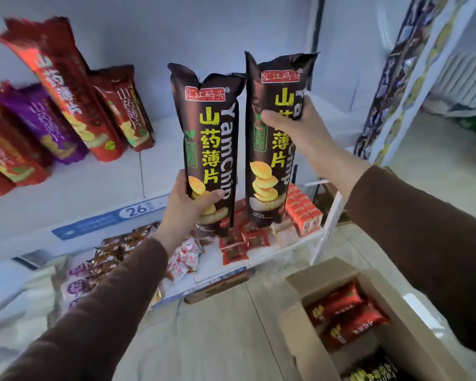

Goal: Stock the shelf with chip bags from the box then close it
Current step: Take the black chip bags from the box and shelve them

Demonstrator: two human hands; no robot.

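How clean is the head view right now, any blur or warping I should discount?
Head view: the two dark chip bags, in the left hand and right hand, read sharp; the red and purple bags on the shelf smear with motion blur; wide-angle bending tilts edges; light is soft, without harsh glare.

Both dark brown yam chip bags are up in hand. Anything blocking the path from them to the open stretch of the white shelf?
Nothing visible does. The left hand and right hand hold the two dark brown yam chip bags upright before the bare white shelf. The leaning red and purple chip bags sit further left, outside that path.
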